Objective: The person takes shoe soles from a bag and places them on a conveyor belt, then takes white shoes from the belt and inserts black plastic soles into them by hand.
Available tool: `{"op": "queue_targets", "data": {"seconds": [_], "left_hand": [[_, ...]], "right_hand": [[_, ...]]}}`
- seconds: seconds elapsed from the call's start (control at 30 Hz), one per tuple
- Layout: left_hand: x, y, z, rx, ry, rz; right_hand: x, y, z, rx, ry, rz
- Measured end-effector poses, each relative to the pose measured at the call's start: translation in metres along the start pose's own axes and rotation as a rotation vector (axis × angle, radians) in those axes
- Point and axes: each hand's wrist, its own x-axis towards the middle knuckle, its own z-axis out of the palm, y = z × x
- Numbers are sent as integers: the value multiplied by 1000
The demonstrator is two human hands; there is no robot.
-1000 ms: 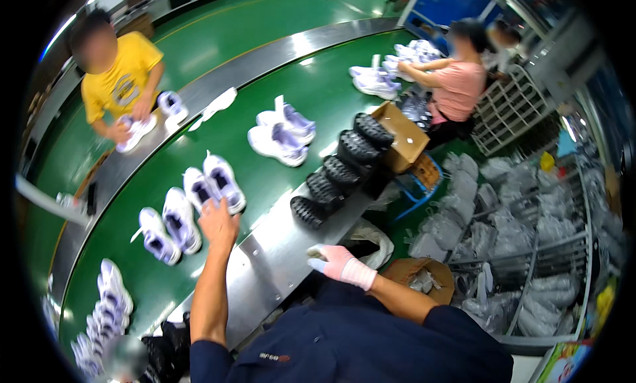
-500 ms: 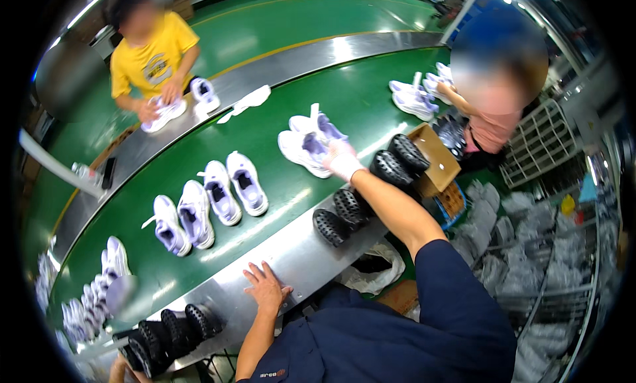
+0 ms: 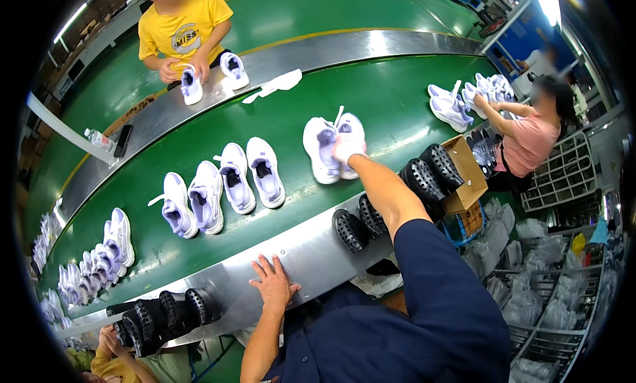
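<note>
On the green belt in front of me stand two white and lavender sneakers side by side. My right hand point(image 3: 349, 146), in a white glove, is closed on the right sneaker point(image 3: 350, 126); its fingertips are partly hidden. The left sneaker point(image 3: 320, 151) of this pair touches it, toe toward me. My bare left hand point(image 3: 273, 285) lies flat with spread fingers on the metal ledge point(image 3: 306, 267) and holds nothing. Left of the pair, more sneakers point(image 3: 207, 196) stand in a row on the belt.
Black studded shoe-shaped forms point(image 3: 350, 229) stand on the ledge at right, others point(image 3: 173, 310) at left. A cardboard box point(image 3: 468, 174) sits beyond the right ones. Across the belt a person in yellow point(image 3: 185, 35) handles a sneaker; a person in pink point(image 3: 533, 131) works at right.
My view has shifted, so the scene sits differently. The right sneaker under my right hand has turned more in line with its mate. My left hand stays on the ledge.
</note>
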Motion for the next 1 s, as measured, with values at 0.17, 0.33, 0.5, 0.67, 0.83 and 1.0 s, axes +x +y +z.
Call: {"op": "queue_targets", "data": {"seconds": [0.17,0.33,0.5,0.67,0.83,1.0], "left_hand": [[3,4,-9,-23,-13,25],[7,-42,-19,-608,201,152],[-75,-41,-83,-1019,390,317],[-85,-50,-39,-988,279,253],[-38,-84,31,-912,429,52],[-53,-104,13,-1258,367,-52]], "right_hand": [[-36,-13,-44,297,42,-29],[-162,-53,-100,250,80,-212],[-296,-57,-60,167,-57,-242],[-363,-89,30,201,-94,-337],[-364,-105,81,439,-109,-564],[-338,16,14,390,789,-225]]}}
